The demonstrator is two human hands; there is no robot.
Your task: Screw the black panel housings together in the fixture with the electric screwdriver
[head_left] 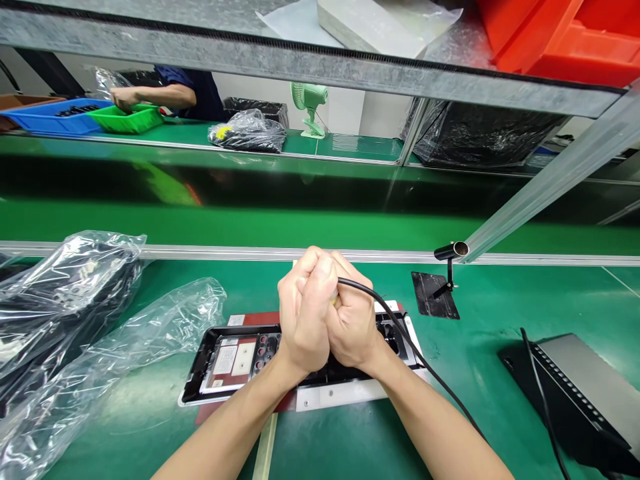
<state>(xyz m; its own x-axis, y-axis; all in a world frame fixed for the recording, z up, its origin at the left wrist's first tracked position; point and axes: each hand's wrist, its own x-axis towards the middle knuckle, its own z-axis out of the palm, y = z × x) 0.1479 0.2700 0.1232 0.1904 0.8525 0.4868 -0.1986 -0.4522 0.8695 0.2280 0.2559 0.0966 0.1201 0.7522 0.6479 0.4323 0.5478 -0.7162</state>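
Note:
My left hand point(306, 313) and my right hand point(353, 317) are closed and pressed together, above the middle of a long black panel housing point(200, 363). A black cable point(400, 327) comes out at the top of the grip and runs down to the right over my right forearm. Between the hands shows a small yellowish bit; the rest of what they hold is hidden. The housing lies open side up on a reddish-brown board with a white strip point(340, 395) along the front. At its left are white labels and round holes; my hands cover its middle.
Clear plastic bags point(185, 313) with black parts lie left. At right are a black stand with a tube holder point(453, 251) and a grey-black box point(575, 393). A metal shelf point(280, 50) hangs overhead. Across the green conveyor point(250, 230), a person's hand reaches into a green bin point(133, 120).

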